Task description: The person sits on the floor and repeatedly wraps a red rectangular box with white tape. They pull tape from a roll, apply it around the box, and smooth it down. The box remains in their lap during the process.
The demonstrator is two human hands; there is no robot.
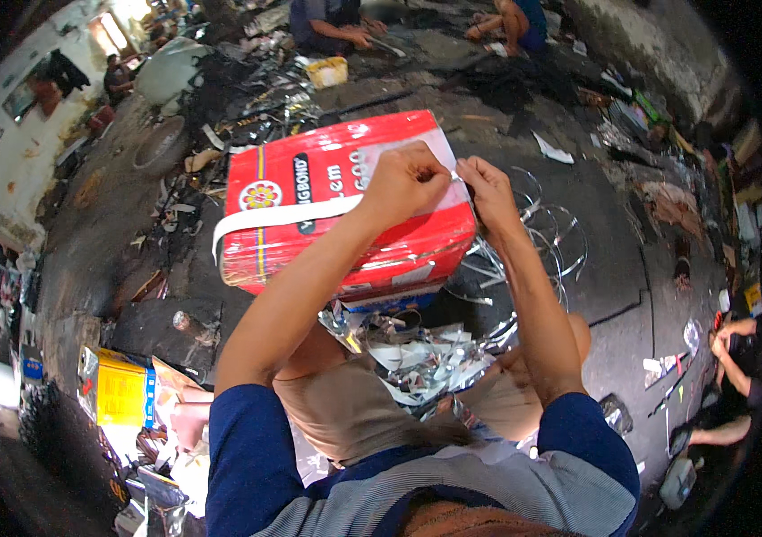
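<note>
A glossy red box (327, 166) with printed sides stands in front of me, above my knees. Across its top, near the edge facing me, runs a flat white strip (287, 215) that hangs over the left edge and passes under my left forearm. Above the box's right end my left hand (410, 183) is closed in a pinch. My right hand (488, 190) pinches just beside it, at the right edge. A bit of white shows between the fingertips, seemingly the end of the strip.
Shiny strip scraps (426, 362) lie between my legs, with loops of thin silvery strip (551, 237) right of the box. A yellow tin (121, 389) stands at the lower left. Other people sit at the far side and right. Scraps litter the dark floor (596, 295).
</note>
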